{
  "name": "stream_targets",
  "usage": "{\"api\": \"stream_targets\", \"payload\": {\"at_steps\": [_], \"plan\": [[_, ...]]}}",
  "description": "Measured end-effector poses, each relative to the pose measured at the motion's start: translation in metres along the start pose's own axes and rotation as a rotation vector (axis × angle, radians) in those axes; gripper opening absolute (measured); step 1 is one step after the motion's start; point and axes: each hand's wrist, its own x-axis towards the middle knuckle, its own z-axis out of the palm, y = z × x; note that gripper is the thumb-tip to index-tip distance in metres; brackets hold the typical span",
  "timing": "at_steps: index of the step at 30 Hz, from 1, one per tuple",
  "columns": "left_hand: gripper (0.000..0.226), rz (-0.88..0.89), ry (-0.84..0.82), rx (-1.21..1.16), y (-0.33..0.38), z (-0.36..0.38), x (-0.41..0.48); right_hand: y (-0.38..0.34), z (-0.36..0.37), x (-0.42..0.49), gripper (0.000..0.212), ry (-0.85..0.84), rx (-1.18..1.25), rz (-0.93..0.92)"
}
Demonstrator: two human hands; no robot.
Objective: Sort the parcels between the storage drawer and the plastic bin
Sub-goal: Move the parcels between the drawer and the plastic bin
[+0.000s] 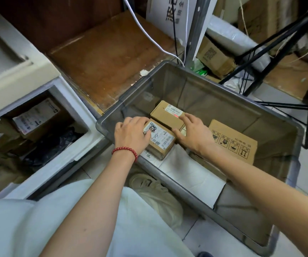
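The parcel (159,139) sat in the bin (123,99), near-left, with the left hand (131,134) curled over it and the right hand (192,130) flat-fingered beside it, seemingly mid-pickup; next it likely needed lifting clear toward the drawer (82,112).

Bin: the grey plastic bin (168,68) fills centre and right of the frame.
Left hand: the left hand (131,134) grips the labelled parcel (163,140) in the bin.
Right hand: the right hand (194,132) lies flat, fingers on the second parcel (165,115), thumb beside the labelled parcel.
Drawer: the storage drawer (69,115), at left, is open and holds boxes.
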Motion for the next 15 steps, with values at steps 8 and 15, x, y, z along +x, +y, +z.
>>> {"api": "stream_targets", "payload": {"at_steps": [8,15], "plan": [[0.044,-0.085,0.131,0.042,-0.022,-0.022,-0.056,-0.054,-0.035,-0.042,0.06,0.083,-0.052,-0.195],[0.048,-0.35,0.239,0.098,-0.084,-0.045,-0.128,-0.127,-0.034,-0.066,0.058,0.12,-0.151,-0.546]]}}
